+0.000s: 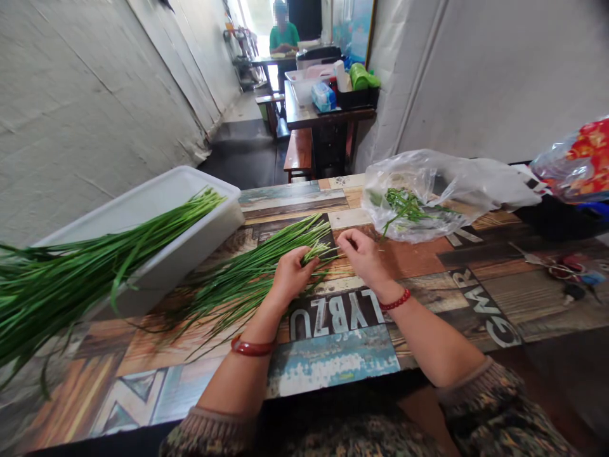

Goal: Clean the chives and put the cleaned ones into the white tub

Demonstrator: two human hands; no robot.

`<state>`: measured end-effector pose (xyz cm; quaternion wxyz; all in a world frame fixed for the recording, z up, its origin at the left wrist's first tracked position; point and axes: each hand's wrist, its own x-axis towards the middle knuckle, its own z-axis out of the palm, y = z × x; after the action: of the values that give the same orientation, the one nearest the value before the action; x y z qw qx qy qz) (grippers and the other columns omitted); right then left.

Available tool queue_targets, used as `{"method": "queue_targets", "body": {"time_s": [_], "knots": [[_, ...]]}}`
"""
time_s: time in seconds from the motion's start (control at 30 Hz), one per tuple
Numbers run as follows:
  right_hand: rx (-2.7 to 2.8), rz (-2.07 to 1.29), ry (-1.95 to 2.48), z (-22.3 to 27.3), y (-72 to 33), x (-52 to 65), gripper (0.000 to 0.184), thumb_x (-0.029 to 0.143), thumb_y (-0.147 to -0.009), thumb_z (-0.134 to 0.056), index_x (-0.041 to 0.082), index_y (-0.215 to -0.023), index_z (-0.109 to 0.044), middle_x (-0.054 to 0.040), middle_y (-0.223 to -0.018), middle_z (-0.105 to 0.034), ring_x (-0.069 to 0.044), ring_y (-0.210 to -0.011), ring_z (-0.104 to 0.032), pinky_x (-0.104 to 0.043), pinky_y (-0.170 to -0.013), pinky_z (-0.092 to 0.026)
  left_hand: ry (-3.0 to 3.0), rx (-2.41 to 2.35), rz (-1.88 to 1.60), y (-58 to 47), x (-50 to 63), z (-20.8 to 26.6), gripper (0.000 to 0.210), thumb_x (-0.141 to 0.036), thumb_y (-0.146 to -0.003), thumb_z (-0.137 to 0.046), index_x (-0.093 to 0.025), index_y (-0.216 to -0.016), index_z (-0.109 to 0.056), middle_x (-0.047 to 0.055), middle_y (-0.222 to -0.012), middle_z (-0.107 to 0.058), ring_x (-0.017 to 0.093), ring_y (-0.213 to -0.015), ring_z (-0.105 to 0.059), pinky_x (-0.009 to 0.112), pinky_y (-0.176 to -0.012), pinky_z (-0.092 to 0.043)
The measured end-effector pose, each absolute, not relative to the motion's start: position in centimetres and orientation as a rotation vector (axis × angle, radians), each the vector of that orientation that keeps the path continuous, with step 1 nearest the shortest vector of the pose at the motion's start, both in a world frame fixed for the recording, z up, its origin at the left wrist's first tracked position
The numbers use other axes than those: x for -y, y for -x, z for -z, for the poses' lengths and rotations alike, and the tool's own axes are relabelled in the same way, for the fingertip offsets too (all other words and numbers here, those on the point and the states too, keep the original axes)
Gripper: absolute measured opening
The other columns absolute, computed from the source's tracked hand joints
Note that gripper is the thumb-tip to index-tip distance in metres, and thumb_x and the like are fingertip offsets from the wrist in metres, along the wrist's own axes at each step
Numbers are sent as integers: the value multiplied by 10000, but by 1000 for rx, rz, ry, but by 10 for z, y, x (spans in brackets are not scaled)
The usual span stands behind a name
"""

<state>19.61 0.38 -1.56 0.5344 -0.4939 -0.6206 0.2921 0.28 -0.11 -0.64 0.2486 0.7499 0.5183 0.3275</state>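
Note:
A loose bunch of long green garlic chives (pixel 252 270) lies on the patterned table, pale stem ends toward the right. My left hand (pixel 292 274) is closed around some stems near those pale ends. Just right of the stem tips is my right hand (pixel 364 257), fingers curled in a pinch; what they hold, if anything, is too small to make out. Beyond the right hand lies an open clear plastic bag (pixel 428 181) with green scraps (pixel 404 206) at its mouth. More chives (pixel 143 244) lie in the white tub at the left, their leaves hanging over its near side.
The white plastic tub (pixel 223 219) stands at the table's left. Scissors (pixel 537 257) and keys (pixel 573 291) lie at the right, near a red patterned bag (pixel 590 158). Behind are another table (pixel 302 114), a wooden bench (pixel 299 152) and a seated person in green (pixel 284 39).

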Motion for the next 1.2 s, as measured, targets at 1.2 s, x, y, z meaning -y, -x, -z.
{"method": "queue_targets", "body": {"time_s": [1.2], "knots": [[2111,-217,1010,16,-199,-1,113,200,-932,-512,202,-837,-573,-70,-855,-621,-227,-849,-535,-369,-798,-417,-2000,-1340,-873,-4,2,4,188,-283,-839,-603,-159,-697,-598,-28,-679,-570,116,-667,-474,226,-636,-339]]}}
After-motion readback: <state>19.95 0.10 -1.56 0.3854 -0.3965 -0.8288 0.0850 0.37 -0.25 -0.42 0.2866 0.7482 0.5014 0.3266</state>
